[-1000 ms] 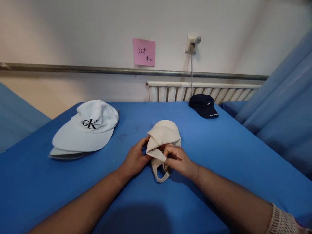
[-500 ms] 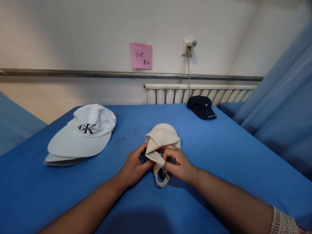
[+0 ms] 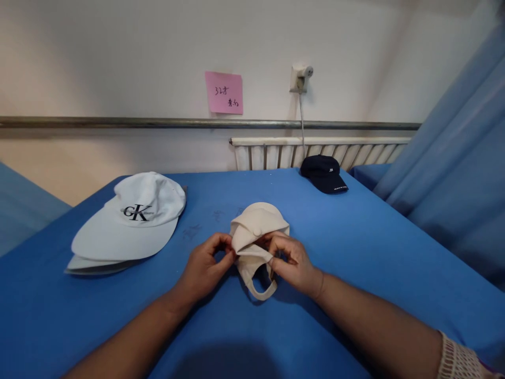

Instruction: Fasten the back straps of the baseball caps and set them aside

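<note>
Pinching left hand (image 3: 203, 268): just left of lower centre, thumb and forefinger closed at the left edge of the folded beige cap (image 3: 262, 216); so small a bite could slip if the cloth were tugged.
Right hand (image 3: 294, 266): just right of lower centre, thumb and bent fingers pinching the fold's right end; squeezing hard there might leave a crease.
Strap (image 3: 262, 296): below the fold, lower centre, hanging in an open loop; a fingertip could catch in it.
Beige cap: middle of the frame, between both hands over the blue cover (image 3: 347, 237), button showing; if either pinch loosened, springy cloth might undo the fold.
White cap (image 3: 134, 237): left of the frame, lying over at least one other brim (image 3: 90, 268); a sweeping left forearm could skew the pile.
Navy cap (image 3: 321, 171): upper right, near the cover's far edge; a knock could tip it off.
</note>
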